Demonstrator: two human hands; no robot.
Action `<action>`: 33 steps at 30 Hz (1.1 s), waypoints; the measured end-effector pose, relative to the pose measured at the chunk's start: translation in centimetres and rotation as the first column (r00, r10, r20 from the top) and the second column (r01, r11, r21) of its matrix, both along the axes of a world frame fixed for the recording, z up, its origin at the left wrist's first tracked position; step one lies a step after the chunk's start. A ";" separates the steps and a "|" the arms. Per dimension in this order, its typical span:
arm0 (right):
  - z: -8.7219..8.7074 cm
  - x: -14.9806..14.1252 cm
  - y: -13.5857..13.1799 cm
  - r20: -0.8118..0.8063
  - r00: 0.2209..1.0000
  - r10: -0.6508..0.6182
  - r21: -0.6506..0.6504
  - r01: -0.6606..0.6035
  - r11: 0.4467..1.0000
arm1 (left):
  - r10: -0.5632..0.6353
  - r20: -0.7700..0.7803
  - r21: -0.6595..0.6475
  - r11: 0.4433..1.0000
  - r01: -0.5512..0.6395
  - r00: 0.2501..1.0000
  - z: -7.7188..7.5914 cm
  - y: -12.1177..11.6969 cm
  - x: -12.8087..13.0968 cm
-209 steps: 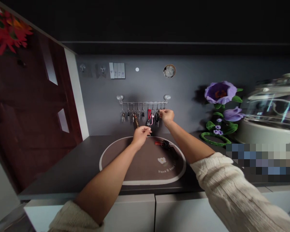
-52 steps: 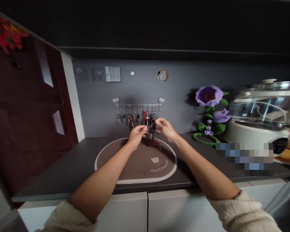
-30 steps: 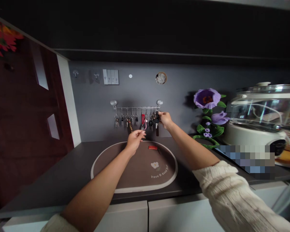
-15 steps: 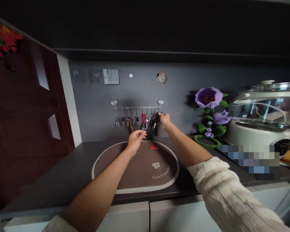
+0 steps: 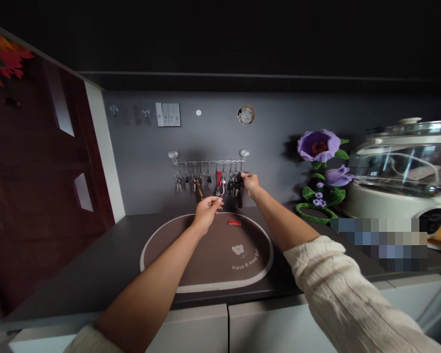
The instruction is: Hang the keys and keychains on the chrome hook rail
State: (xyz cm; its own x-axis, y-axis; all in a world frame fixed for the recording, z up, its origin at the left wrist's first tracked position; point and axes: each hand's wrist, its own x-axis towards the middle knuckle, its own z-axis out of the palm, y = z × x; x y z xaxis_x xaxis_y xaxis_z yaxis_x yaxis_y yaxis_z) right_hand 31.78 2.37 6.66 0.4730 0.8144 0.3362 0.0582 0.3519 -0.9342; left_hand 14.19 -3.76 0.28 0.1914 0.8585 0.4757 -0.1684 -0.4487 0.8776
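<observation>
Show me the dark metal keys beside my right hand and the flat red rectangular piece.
Dark metal keys (image 5: 238, 183), head view: middle of the bunch.
Flat red rectangular piece (image 5: 234, 223), head view: top face.

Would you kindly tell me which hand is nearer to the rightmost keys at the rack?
Right: the right hand is at the rightmost keys, while the left hand is lower and farther left.

Off the brown oval mat (image 5: 206, 264), a black-and-silver key bunch (image 5: 238, 184) now dangles at the clear, hooked rail's (image 5: 209, 162) right end.
</observation>
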 end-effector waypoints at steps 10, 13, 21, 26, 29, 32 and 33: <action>-0.2 0.2 -0.4 0.023 1.000 -0.021 0.003 0.021 1.000 | -0.003 -0.032 0.007 1.000 0.003 0.999 -0.3 0.3 0.0; -0.3 0.2 -0.6 0.019 1.000 0.004 0.002 -0.004 1.000 | 0.002 -0.038 0.010 1.000 -0.002 0.999 -0.2 0.1 0.0; -0.3 0.4 -2.4 0.024 0.998 -0.052 -0.019 0.053 0.998 | 0.004 -0.066 0.009 1.000 -0.004 0.998 0.0 -0.4 -0.2; -0.8 0.2 -4.6 0.042 0.994 -0.098 -0.042 0.099 0.994 | -0.009 -0.105 0.016 1.000 0.010 0.994 -0.4 -0.2 -0.2; -1.5 -0.3 -6.3 0.060 0.998 -0.020 -0.042 0.022 0.999 | -0.012 -0.135 0.028 0.999 0.016 0.991 -0.6 -0.2 -0.1; -2.7 -0.9 -8.0 0.070 0.987 0.147 -0.062 -0.143 0.988 | -0.009 -0.155 0.042 0.999 0.016 0.988 -0.7 -0.2 -0.1; -3.1 -1.0 -8.5 0.077 0.976 0.205 -0.082 -0.199 0.977 | -0.010 -0.161 0.047 0.999 0.018 0.987 -0.8 -0.2 0.0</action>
